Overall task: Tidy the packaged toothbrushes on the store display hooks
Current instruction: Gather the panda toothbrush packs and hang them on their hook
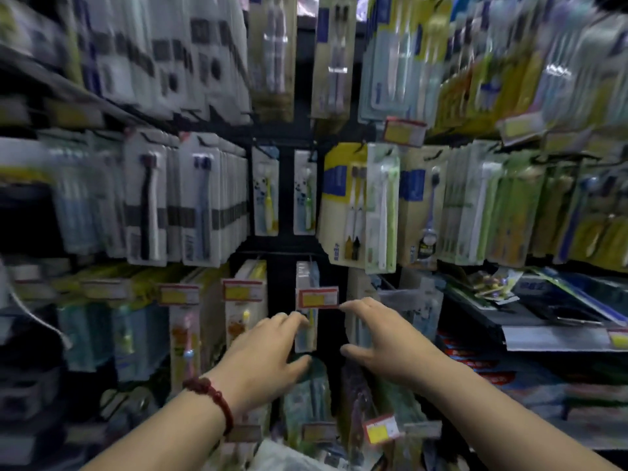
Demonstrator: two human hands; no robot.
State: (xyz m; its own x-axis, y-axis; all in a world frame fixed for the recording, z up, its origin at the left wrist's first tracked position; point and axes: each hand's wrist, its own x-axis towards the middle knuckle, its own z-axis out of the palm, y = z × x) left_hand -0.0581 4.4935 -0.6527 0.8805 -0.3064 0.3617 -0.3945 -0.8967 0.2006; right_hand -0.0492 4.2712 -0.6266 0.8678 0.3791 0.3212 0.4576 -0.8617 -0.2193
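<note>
Both hands are raised to the lowest visible row of the display, on either side of a narrow toothbrush pack [306, 338] that hangs in front of the dark back panel [331, 334]. The left hand [268, 355], with a red bead bracelet [212, 394] at the wrist, is open, its fingers extended to the pack's left edge and its thumb spread beneath the lower edge. Motion blur prevents confirmation of contact, and no grip is visible. The right hand [387, 338] is open and spread, holds nothing, and sits just right of the pack, with its forefinger near the corner of a red-and-yellow price tag [317, 297]. That tag covers the upper part of the pack, and the hook carrying the pack cannot be resolved. Printing on the pack and tag is illegible. The left hand and both forearms partly hide the packs below [306, 399]. The middle row [345, 198] hangs above and is reasonably sharp at centre, but the outer columns and the top row smear into streaks. At right, a shelf [560, 338] carries loose packs [492, 283] lying flat, with detail indistinct. The frame crops both forearms at its bottom edge.
</note>
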